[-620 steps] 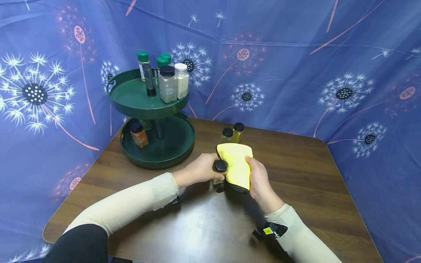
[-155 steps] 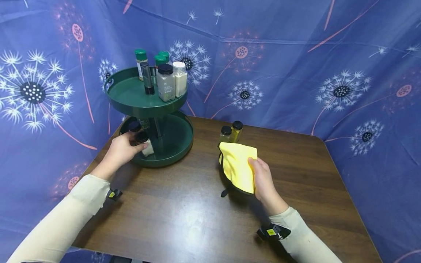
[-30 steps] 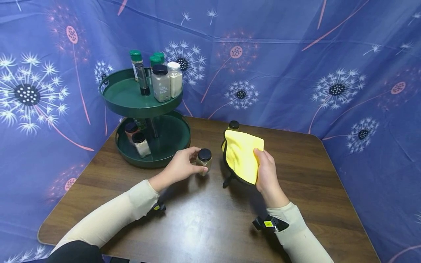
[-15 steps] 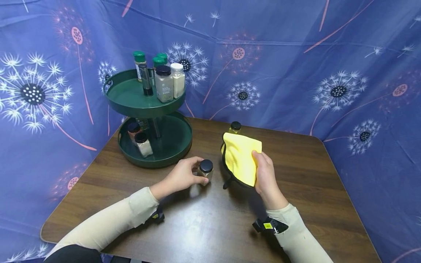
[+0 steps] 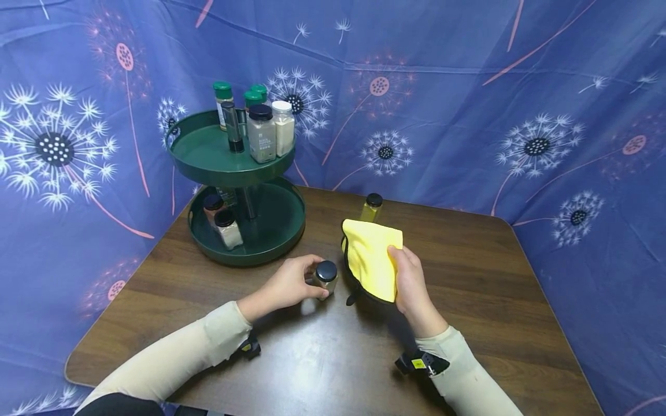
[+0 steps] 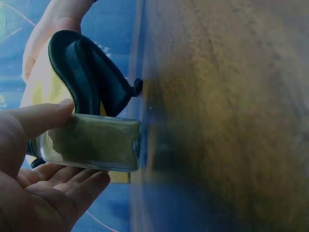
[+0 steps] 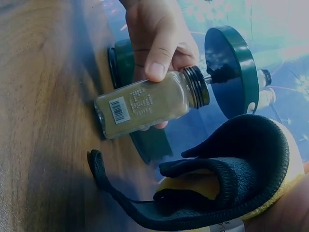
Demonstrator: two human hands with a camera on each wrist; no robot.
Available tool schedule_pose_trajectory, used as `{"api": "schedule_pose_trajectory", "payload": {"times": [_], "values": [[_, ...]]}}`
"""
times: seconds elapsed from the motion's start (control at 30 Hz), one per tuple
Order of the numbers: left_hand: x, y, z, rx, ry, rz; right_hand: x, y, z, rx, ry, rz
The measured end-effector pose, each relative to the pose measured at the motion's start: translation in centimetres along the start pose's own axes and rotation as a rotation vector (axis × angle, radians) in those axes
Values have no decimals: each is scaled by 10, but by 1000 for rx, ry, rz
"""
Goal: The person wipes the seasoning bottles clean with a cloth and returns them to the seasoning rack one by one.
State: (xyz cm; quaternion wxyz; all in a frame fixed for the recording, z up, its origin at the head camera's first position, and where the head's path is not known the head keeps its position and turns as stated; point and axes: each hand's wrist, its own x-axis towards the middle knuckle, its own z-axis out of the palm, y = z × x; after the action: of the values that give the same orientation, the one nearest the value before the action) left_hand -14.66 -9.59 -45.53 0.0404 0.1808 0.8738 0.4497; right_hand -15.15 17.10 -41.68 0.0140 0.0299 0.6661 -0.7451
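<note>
My left hand (image 5: 291, 283) holds a square glass spice jar (image 5: 326, 275) with a black lid, thumb on one side and fingers on the other. Brownish-green powder fills the jar, and in the right wrist view a barcode label (image 7: 119, 110) shows on its side. The jar stays upright, low over the table. Just to its right, my right hand (image 5: 413, 292) grips a folded yellow cloth (image 5: 370, 260) by its right side. Seen from the right wrist, the cloth's dark inner face (image 7: 241, 164) curls toward the jar, and a black loop (image 7: 99, 171) hangs from it.
A two-tier green turntable rack (image 5: 229, 173) stands at the left. Several jars sit on its upper tier; an orange jar (image 5: 210, 209) and a white-filled jar (image 5: 229, 233) are among those below. Behind the cloth stands a black-lidded yellow jar (image 5: 372, 209). Patterned fabric hangs around the table.
Since 5.2 s ago, my left hand has let go of the white-filled jar on the lower tier and picked up the greenish one from the back. It has just drawn nearer; the cloth has shifted left.
</note>
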Motion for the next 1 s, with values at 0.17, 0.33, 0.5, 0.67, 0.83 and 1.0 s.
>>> {"api": "schedule_pose_trajectory", "payload": {"times": [0.17,0.33,0.5,0.67,0.83,1.0], "values": [[-1,-1,1,4,-16,-4,-2,1,3,4,16,0],[-1,-3,1,-1,-28,-5,-4,2,5,-1,-2,2],[0,-3,-1,16,-50,11,-4,2,7,-13,-27,22],[2,-1,-6,10,-65,-3,-2,-2,12,-62,-70,38],[1,3,-5,3,-37,-55,2,-9,27,-138,-122,51],[0,4,-3,20,-1,-38,0,-9,51,-356,-235,-42]]}}
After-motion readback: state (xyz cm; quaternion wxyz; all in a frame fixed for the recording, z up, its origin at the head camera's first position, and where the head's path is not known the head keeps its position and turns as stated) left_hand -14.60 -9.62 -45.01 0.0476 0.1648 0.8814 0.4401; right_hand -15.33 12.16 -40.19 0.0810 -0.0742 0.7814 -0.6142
